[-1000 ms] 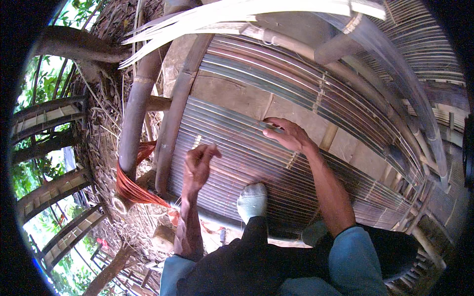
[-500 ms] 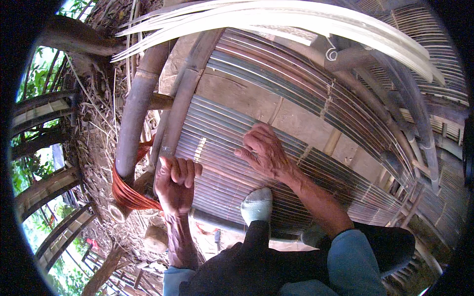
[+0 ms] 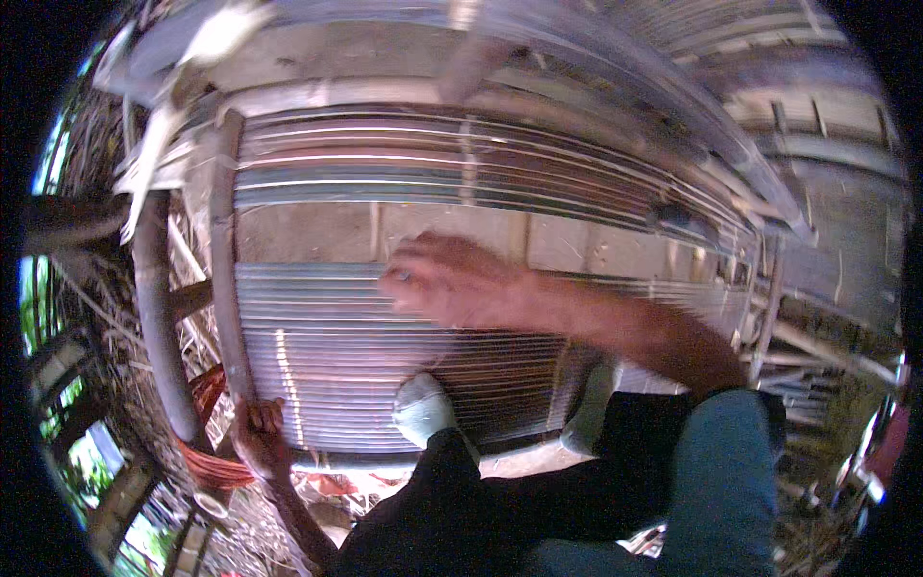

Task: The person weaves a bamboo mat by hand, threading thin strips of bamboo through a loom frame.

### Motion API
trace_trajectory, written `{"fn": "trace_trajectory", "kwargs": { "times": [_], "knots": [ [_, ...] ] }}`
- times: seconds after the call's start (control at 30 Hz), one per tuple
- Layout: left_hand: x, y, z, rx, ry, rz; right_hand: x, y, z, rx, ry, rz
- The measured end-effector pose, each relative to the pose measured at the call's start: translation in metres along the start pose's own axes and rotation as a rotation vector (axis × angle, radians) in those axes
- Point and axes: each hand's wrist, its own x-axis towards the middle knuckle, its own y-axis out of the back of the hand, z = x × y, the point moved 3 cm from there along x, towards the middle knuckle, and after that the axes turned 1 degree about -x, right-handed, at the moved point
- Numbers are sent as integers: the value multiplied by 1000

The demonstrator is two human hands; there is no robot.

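My left hand (image 3: 260, 435) is at the lower left, beside an upright bamboo pole (image 3: 226, 288) on the edge of a slatted bamboo platform (image 3: 327, 356). Its fingers are curled closed, and what they hold, if anything, is hidden. Over the middle of the slats is my right hand (image 3: 452, 279), with the forearm reaching in from the right. Motion smears its fingers, which look bent; nothing can be made out in them. My foot in a pale sock (image 3: 423, 409) rests on the slats below it.
Orange-red cord (image 3: 216, 466) wraps the foot of a thicker bamboo post (image 3: 159, 317) at the left. Pale strips (image 3: 159, 144) hang at the upper left, blurred. Bamboo rails (image 3: 385, 91) cross the far side. Dry leaf litter (image 3: 115, 375) covers the ground outside.
The view has swung to the right, so the platform and post appear further left. The pale strips now show at the upper left. My right hand has moved and is blurred.
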Motion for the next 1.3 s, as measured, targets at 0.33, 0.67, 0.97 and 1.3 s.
{"fn": "trace_trajectory", "kwargs": {
  "times": [0.33, 0.67, 0.97, 1.3],
  "knots": [
    [-60, -171, -38, 1217, -1260, -181, -259, 147, 34, -269, -682, -273],
    [-140, -358, -244, 1340, -1471, -1025, -369, 24, 89, 1, -1011, 145],
    [-158, -349, -260, 1386, -1309, -983, -385, 12, 100, 169, -1167, 253],
    [-197, -320, -140, 1270, 229, -883, -364, 18, 91, 366, -898, 413]
  ]
}}
